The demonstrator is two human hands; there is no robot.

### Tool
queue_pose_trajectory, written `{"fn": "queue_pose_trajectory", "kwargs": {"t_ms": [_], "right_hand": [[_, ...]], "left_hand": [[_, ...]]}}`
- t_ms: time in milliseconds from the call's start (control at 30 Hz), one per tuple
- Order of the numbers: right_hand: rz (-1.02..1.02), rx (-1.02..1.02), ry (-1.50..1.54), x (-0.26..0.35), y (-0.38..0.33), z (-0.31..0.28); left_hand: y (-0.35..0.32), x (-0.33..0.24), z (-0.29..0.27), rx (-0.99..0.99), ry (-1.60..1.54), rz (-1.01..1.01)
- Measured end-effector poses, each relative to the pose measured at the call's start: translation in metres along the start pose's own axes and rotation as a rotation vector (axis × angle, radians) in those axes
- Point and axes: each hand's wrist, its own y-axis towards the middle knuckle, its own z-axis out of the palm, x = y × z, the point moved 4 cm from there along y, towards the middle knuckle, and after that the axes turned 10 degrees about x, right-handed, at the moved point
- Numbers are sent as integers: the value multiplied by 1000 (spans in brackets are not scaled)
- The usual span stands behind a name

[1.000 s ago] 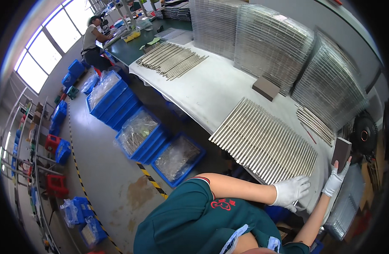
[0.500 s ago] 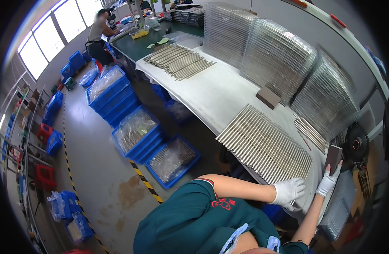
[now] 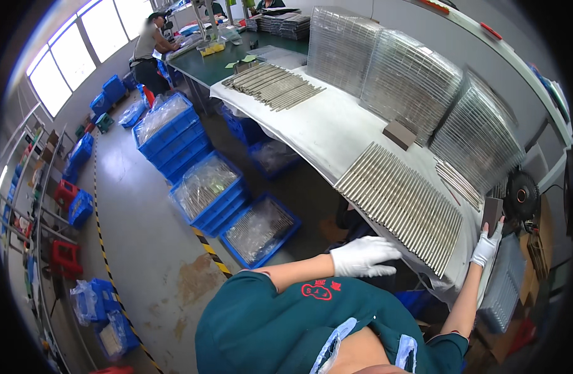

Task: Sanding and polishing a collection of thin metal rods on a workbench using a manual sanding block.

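Observation:
Rows of slim metal rods [image 3: 403, 209] lie side by side on the white-covered table [image 3: 336, 134]. My left hand [image 3: 364, 257], in a white glove, is off the table's near edge beside the rods, fingers stretched out and nothing in them. At the table's right end my right hand [image 3: 485, 249], gloved with some fingertips bare, grips the lower end of a dark brown block [image 3: 493, 212] between thumb and fingers. A smaller group of rods [image 3: 459, 185] lies beyond the main row. Another brown block [image 3: 400, 134] rests farther back.
Tall stacks of clear plastic trays [image 3: 411, 78] line the back of the table. More rods [image 3: 274, 86] lie at its far end. Blue crates [image 3: 261, 229] with bagged rods stand on the floor at left. A black fan [image 3: 522, 194] is at right; another person [image 3: 150, 53] works far left.
My left hand has moved left, away from the near right end of the rods and off the table edge. My right hand stays at the brown block. The view has shifted slightly.

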Motion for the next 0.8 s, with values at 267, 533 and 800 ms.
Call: {"fn": "queue_pose_trajectory", "kwargs": {"t_ms": [267, 533, 800], "right_hand": [[-70, 6, -56, 7, 0, 2], [-52, 21, -70, 6, -2, 1], [-19, 10, 175, 2, -5, -4]], "left_hand": [[-113, 50, 57, 194, -12, -818], [-99, 73, 64, 270, -260, -986], [-94, 103, 70, 460, -482, -1015]]}}
